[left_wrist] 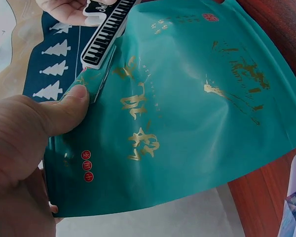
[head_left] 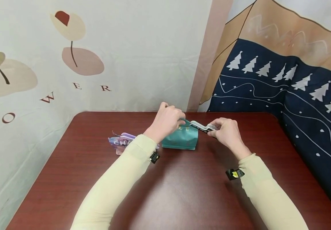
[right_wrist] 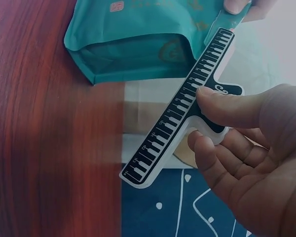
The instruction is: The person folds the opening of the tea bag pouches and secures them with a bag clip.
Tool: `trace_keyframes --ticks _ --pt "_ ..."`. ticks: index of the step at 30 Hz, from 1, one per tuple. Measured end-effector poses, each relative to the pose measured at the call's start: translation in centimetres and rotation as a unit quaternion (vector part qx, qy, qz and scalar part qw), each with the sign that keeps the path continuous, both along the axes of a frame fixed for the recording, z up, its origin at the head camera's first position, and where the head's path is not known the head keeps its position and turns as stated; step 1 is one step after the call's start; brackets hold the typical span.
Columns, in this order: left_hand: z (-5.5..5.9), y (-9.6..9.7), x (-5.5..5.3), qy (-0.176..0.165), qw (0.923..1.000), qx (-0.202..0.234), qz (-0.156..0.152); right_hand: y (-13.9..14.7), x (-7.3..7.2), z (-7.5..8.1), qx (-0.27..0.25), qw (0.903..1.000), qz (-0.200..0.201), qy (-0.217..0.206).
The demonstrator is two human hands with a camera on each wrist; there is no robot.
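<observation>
A teal bag (head_left: 182,139) with gold lettering stands on the table. My left hand (head_left: 168,120) pinches its top edge, the thumb (left_wrist: 71,111) lying on the folded-over strip. My right hand (head_left: 225,132) squeezes the handle of a clip (right_wrist: 175,113) printed with black and white piano keys, between thumb and fingers. One end of the clip (left_wrist: 101,47) overlaps the bag's top edge, near my left thumb. The other end points away from the bag (right_wrist: 138,57). Whether the clip's jaws bite the bag cannot be told.
Left of the bag, partly behind my left forearm, lie a shiny printed packet (head_left: 119,141) and a purple strip (head_left: 128,135). The brown table (head_left: 182,185) meets a pale wall hanging (head_left: 142,64) at its far edge. A navy cloth with trees (head_left: 257,86) hangs at right.
</observation>
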State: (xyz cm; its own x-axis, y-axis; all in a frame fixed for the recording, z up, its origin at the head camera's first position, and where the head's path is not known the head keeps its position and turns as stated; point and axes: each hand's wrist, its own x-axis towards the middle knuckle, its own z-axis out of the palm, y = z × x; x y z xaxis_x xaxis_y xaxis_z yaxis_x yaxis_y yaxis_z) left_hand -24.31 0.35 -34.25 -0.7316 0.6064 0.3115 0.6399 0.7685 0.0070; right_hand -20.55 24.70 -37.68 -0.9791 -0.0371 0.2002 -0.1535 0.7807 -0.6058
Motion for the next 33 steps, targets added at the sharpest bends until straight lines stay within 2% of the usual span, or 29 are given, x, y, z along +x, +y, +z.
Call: trace_keyframes --ticks 5,14,22,33 --pt "0.1 -0.1 0.0 -0.015 0.9999 0.005 0.002 -0.6 -0.2 0.2 -0.005 1.0000 0.005 0.004" --pt "0.2 -0.1 -0.1 -0.014 0.9999 -0.004 0.000 -1.1 -0.4 0.3 -0.012 0.9998 0.007 0.010" --pt "0.7 -0.3 -0.2 -0.062 0.9978 -0.020 -0.012 -1.1 -0.5 0.5 -0.011 0.9999 -0.001 0.007" --pt "1.1 -0.4 -0.5 -0.094 0.9950 -0.018 -0.026 -1.1 -0.7 0.2 -0.015 0.9998 0.001 0.014"
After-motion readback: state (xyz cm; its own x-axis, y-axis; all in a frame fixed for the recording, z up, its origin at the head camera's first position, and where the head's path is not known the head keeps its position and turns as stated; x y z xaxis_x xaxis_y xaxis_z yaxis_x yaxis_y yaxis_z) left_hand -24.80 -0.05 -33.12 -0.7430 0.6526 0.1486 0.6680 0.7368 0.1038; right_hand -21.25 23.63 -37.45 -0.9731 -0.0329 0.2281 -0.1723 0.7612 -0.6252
